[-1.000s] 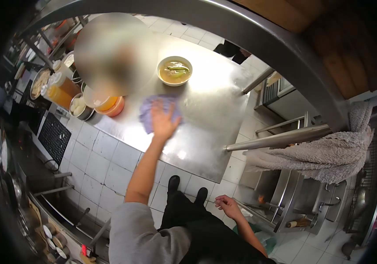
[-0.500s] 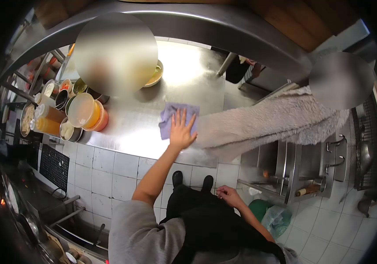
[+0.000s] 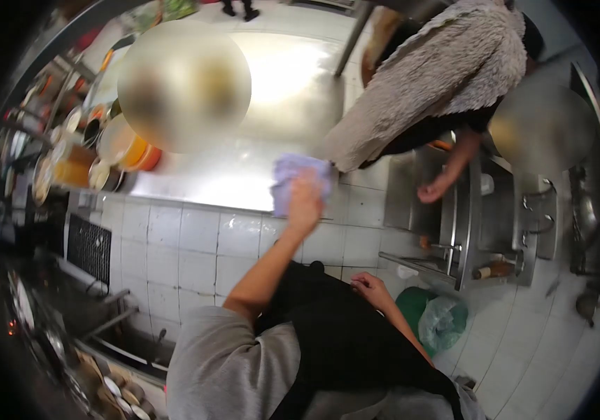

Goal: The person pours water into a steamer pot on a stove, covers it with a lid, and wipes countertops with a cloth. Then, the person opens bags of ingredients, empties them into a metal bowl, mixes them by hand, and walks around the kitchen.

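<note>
A lilac cloth [image 3: 282, 175] lies at the near right corner of the steel table [image 3: 202, 178]. My left hand [image 3: 305, 203] is on top of it, smeared by motion, with the fingers bent and pressed into the fabric. Down by the front of my black apron, my right hand [image 3: 371, 288] hangs away from the table, its fingers loosely curled and nothing visible in them. Close to the cloth, the tip of a shaggy grey-beige textile [image 3: 426, 77] reaches the table's right edge.
Tubs of orange liquid [image 3: 121, 145] and other containers crowd the table's left end. A co-worker's bare hand [image 3: 434, 190] hangs above the steel sink unit [image 3: 464, 231] at right. On the tiled floor stands a green bin [image 3: 412, 304] with a clear plastic bag.
My left hand and the cloth have moved right to the table's corner, and its spread fingers have drawn together. The shaggy textile has swung up and away, and a co-worker's hand has appeared.
</note>
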Action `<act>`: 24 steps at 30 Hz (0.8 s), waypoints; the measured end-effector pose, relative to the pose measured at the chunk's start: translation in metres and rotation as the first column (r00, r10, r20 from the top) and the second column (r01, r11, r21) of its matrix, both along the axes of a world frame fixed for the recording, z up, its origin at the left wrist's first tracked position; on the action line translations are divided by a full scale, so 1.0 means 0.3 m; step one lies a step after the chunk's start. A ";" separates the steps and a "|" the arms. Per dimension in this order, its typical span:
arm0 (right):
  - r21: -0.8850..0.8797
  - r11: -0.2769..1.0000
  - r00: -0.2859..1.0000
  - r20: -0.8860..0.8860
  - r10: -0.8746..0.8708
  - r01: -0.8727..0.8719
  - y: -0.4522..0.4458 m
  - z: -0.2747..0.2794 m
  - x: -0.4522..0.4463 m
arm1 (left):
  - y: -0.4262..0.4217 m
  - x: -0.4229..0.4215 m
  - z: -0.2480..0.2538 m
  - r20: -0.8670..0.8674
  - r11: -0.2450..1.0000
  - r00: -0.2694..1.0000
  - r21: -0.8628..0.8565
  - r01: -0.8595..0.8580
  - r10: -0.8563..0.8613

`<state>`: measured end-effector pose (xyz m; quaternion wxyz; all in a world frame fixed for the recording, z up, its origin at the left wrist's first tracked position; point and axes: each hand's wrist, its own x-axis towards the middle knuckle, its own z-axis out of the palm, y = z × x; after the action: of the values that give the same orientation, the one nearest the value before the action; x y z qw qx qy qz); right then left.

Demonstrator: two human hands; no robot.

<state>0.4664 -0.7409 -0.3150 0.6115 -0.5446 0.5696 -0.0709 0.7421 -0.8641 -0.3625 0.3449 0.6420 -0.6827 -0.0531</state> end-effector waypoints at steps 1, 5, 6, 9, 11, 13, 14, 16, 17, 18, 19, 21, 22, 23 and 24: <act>0.016 1.000 0.999 0.026 0.020 -0.020 0.015 -0.048 -0.037 | 0.028 -0.044 0.020 0.014 0.999 0.999 0.028 0.045 -0.045; 0.083 0.977 0.980 -0.010 0.200 -0.199 -0.006 -0.132 -0.103 | 0.096 0.150 -0.053 0.027 0.995 0.996 0.040 -0.091 0.090; 0.085 0.976 0.979 -0.001 0.203 -0.202 -0.010 -0.126 -0.098 | 0.118 0.285 -0.127 0.109 0.976 0.970 0.004 -0.217 0.215; -0.047 0.977 0.976 -0.066 0.207 -0.210 -0.006 -0.091 -0.108 | 0.204 0.787 -0.189 0.289 0.884 0.840 -0.243 -0.399 0.459; -0.014 0.995 0.993 0.063 0.097 -0.096 0.030 -0.111 -0.138 | 0.237 1.003 -0.134 0.370 0.768 0.725 0.047 -0.639 0.581; 0.024 0.994 0.991 0.081 0.103 -0.105 0.078 -0.128 -0.187 | 0.210 1.014 -0.069 0.381 0.638 0.662 0.208 -0.741 0.645; 0.063 0.991 0.989 0.093 0.114 -0.120 0.097 -0.134 -0.211 | 0.172 0.958 -0.058 0.481 0.607 0.636 0.239 -0.758 0.603; 0.023 0.980 0.976 0.099 0.194 -0.197 0.124 -0.130 -0.240 | 0.105 0.871 -0.222 0.499 0.753 0.608 -0.149 -0.641 0.617; -0.011 0.962 0.958 0.097 0.272 -0.272 0.133 -0.121 -0.238 | 0.069 0.729 -0.183 0.358 0.848 0.771 -0.170 -0.501 0.527; -0.012 0.957 0.951 0.108 0.291 -0.291 0.135 -0.112 -0.224 | 0.049 0.552 -0.146 0.349 0.863 0.790 -0.185 -0.470 0.505; 0.009 0.961 0.953 0.129 0.274 -0.278 0.135 -0.102 -0.206 | 0.042 0.377 -0.061 0.157 0.907 0.898 -0.169 -0.385 0.410; 0.090 0.981 0.956 0.255 0.145 -0.173 0.141 -0.121 -0.161 | 0.049 0.134 -0.026 0.130 0.965 0.957 -0.082 -0.250 0.259; 0.090 0.979 0.953 0.259 0.156 -0.185 0.148 -0.142 -0.139 | 0.039 0.047 -0.037 0.156 0.977 0.964 -0.020 -0.213 0.213; 0.155 0.977 0.953 0.287 0.097 -0.146 0.151 -0.171 -0.127 | 0.052 -0.006 0.007 0.129 0.990 0.983 0.043 -0.137 0.130; 0.223 0.969 0.950 0.309 0.032 -0.106 0.157 -0.186 -0.109 | 0.068 -0.019 0.052 0.095 0.993 0.994 0.105 -0.055 0.045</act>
<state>0.4339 -0.6939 -0.3709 0.7542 -0.4703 0.4538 -0.0638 0.7365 -0.8436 -0.3468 0.2791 0.6784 -0.6776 -0.0515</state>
